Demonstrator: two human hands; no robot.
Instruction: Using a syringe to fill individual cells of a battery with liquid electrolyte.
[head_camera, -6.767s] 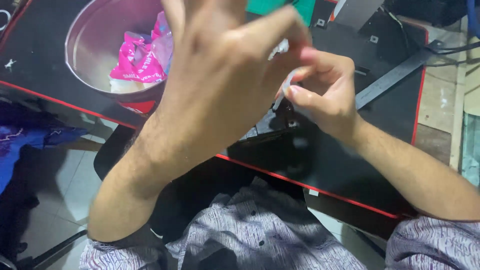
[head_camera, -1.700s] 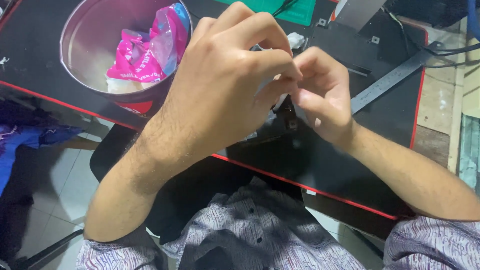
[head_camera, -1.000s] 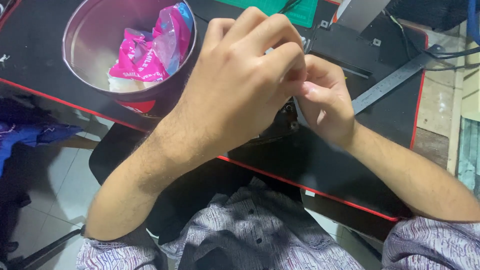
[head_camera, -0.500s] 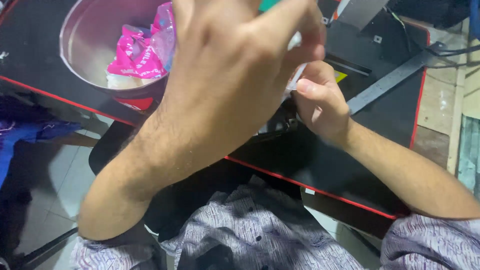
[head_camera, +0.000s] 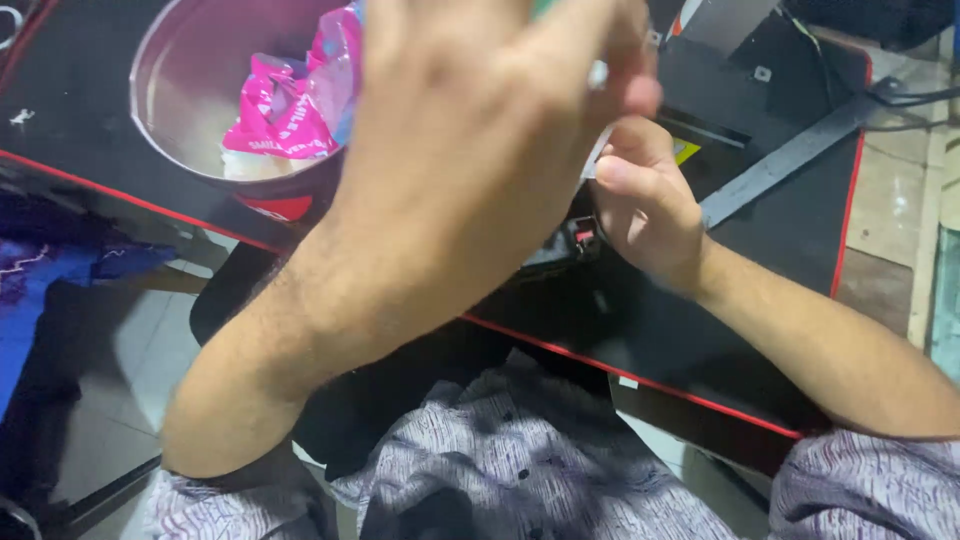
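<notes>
Hands: two, left (head_camera: 480, 170), right (head_camera: 640, 205)
Grip: both pinch one small white piece (head_camera: 597, 75)
Bowl (head_camera: 160, 90): one, on counter (head_camera: 780, 230)
Wrappers (head_camera: 285, 110): count unclear

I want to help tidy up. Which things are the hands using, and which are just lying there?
In use:
left hand
right hand
small white piece pinched between them, too blurred to name

Lying about:
metal bowl
pink wrapper
metal ruler
black mat

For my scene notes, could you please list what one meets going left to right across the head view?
Blue cloth → metal bowl → pink wrapper → left hand → right hand → grey metal bar.
</notes>
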